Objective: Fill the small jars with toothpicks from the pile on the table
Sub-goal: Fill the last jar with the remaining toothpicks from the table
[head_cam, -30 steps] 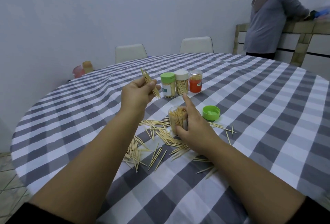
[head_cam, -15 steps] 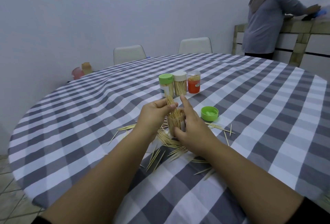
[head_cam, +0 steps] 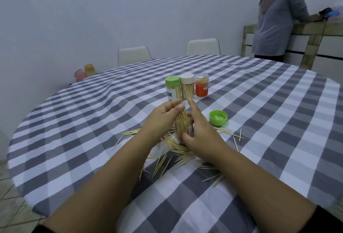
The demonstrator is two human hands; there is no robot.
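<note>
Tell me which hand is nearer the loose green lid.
Right. The right hand grips the open jar just left of the green lid; the left hand is beyond the jar, farther away.

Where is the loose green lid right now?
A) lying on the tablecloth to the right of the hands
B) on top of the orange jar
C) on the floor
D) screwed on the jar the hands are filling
A: the loose green lid lies by itself on the checked tablecloth, just right of the right hand, while the jar being filled stands open between both hands.
</note>
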